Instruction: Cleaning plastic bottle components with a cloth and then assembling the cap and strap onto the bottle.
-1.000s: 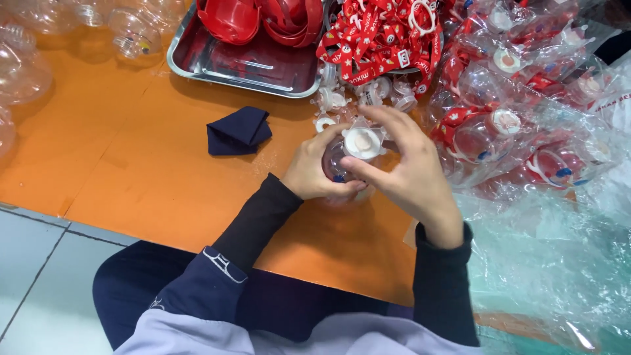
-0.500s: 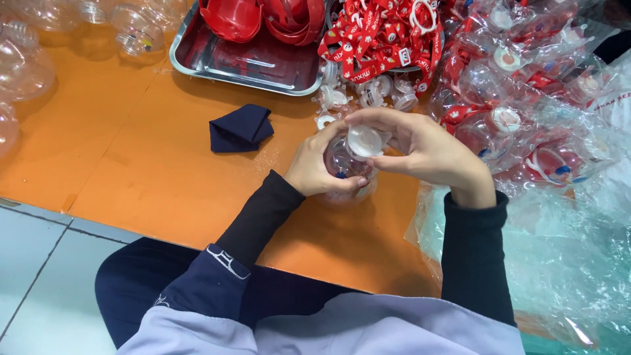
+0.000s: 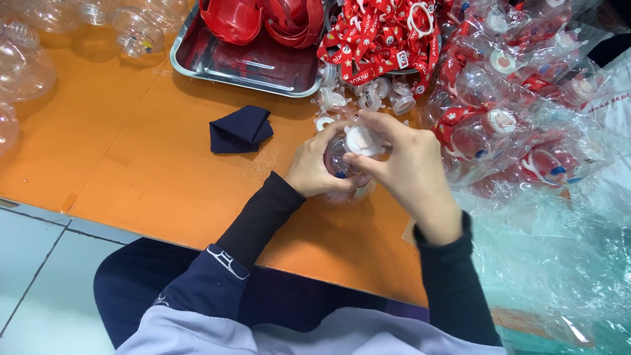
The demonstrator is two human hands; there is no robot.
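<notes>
The left hand (image 3: 315,172) grips a clear bottle (image 3: 336,158) above the tabletop's (image 3: 131,164) near edge, while the right hand (image 3: 407,167) pinches a white cap (image 3: 360,140) onto its mouth. Capping looks underway; seating it calls for square alignment and firm pressure.

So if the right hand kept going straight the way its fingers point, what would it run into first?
The right hand points up-left, fingers on the white cap of the clear bottle. Past that, it would probably meet the loose white caps lying before the metal tray, though depth is unclear.
</notes>
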